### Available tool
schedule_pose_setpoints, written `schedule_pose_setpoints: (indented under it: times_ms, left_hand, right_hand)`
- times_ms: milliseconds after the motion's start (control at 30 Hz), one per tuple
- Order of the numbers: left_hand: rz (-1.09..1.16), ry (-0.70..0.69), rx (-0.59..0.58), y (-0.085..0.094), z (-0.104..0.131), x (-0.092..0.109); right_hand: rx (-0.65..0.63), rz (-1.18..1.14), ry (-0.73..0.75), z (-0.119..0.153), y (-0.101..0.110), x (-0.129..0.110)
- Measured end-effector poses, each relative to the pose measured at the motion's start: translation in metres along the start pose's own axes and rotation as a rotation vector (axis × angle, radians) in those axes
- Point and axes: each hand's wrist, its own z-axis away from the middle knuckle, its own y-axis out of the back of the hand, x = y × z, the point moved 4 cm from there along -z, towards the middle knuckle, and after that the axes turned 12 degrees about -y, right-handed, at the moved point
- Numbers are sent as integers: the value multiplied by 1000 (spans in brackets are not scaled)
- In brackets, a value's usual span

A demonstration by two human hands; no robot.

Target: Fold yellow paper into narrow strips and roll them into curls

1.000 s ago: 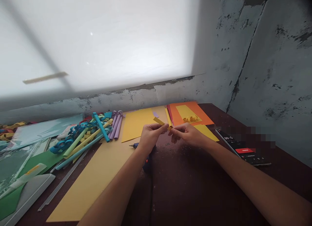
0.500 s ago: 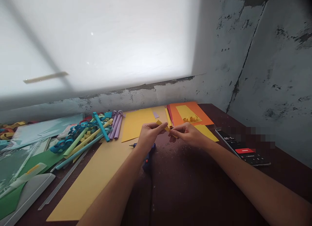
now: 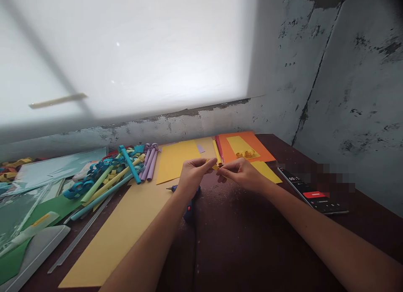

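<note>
Near mid-frame, the left hand (image 3: pixel 194 174) pinches the yellow paper strip (image 3: pixel 215 167) at its upper-left end; the right hand's (image 3: pixel 241 173) fingers close on its lower-right end. Likely light, soft, easily creased: best taken gently by its edges.

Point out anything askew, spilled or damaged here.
The wall looks damaged: its surface is flaked in dark patches, and a dark, jagged line runs down it. On the left of the table, a blue roll lies askew across a jumble of curled strips. I see no spill.
</note>
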Motion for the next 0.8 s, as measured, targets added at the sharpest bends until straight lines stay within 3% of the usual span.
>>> schedule_pose_setpoints:
  times_ms: [133,333,567,800]
  left_hand:
    - [-11,7,84,5,-2,-6]
    - [-100,-43,46,2,-1,1]
    - [-48,22,-24,-2,1,-3]
    - [-39,15,34,4,-1,-3]
  right_hand:
    - [4,63,-33,1,-2,0]
    - [-13,27,-15,0,-4,1]
    - [1,44,11,-2,0,6]
    - [-67,27,19,0,-2,3]
